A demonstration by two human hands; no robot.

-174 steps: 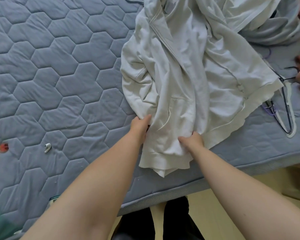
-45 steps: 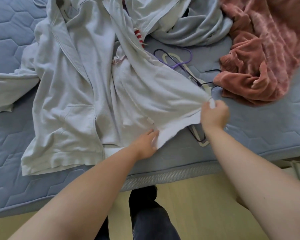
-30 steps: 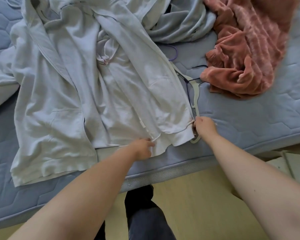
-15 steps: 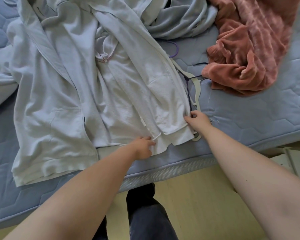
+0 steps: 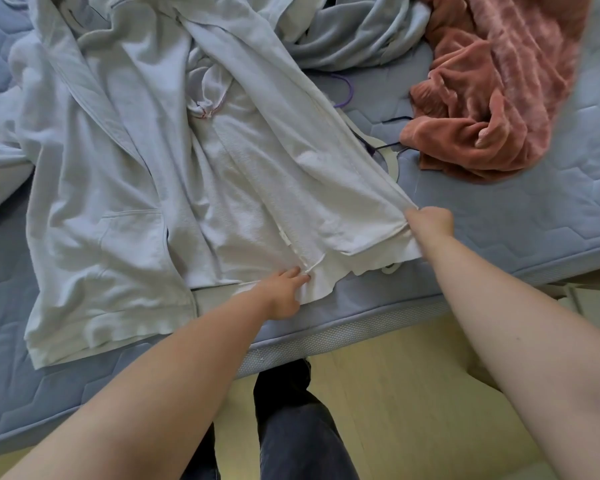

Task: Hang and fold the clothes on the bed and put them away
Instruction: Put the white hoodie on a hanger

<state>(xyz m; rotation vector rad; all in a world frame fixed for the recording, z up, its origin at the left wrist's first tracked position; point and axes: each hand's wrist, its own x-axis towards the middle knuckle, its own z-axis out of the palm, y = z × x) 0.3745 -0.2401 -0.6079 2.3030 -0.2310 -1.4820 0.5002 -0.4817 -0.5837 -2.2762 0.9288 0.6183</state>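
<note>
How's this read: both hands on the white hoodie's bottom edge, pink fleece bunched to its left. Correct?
No. Head view shows the pink fleece to the right of the white hoodie. Left hand and right hand are on its bottom edge.

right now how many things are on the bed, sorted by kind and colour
white hoodie: 1
pale blue garment: 1
pink fleece garment: 1
purple hanger: 1
white hanger: 1, mostly under the hoodie
total: 5 that can be told apart; the hangers are partly covered, so there may be more
</note>
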